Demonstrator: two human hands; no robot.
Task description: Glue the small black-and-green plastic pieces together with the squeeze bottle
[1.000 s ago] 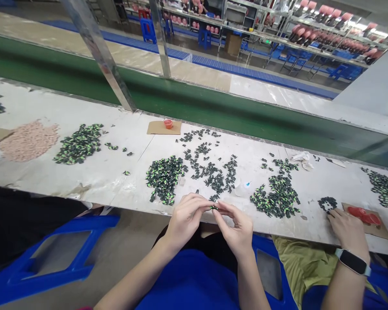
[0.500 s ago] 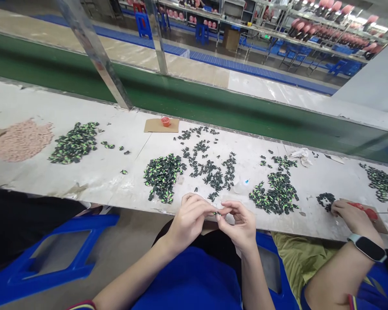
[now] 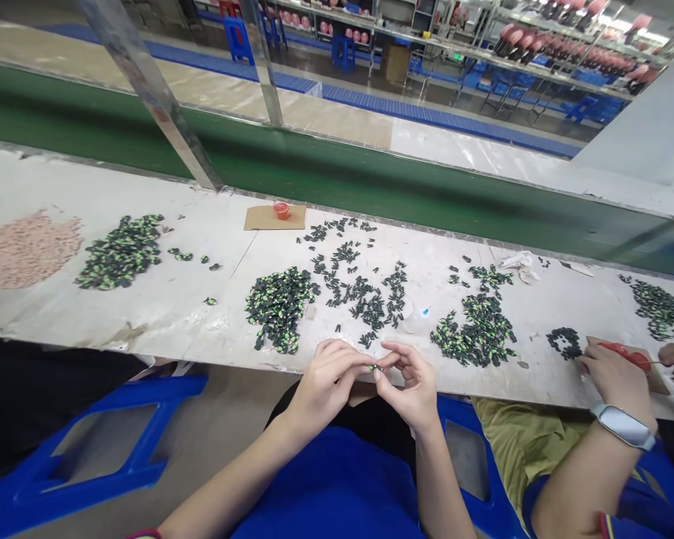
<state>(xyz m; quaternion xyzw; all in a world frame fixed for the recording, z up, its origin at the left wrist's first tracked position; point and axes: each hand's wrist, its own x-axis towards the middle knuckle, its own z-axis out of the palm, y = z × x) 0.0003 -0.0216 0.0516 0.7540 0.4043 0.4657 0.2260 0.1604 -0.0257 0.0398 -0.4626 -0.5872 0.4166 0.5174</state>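
Between the fingertips of both hands is a small black-and-green piece, too small to name more exactly. My left hand pinches it from the left, and my right hand grips it with thumb and fingers from the right. Both hands are at the table's front edge. Just beyond them lie scattered small black parts. A dense heap of black-and-green pieces sits to the left of these, and another black-and-green heap is on the right.
A red cup stands on cardboard at the back. Far left are a pink heap and another black-and-green pile. At right, a co-worker's hand rests by red material. A metal post rises behind the table.
The view has shifted slightly. Both my hands keep their hold on the small piece, nearly unmoved. The co-worker's far hand at the right shows more, and their watch wrist has turned a little.
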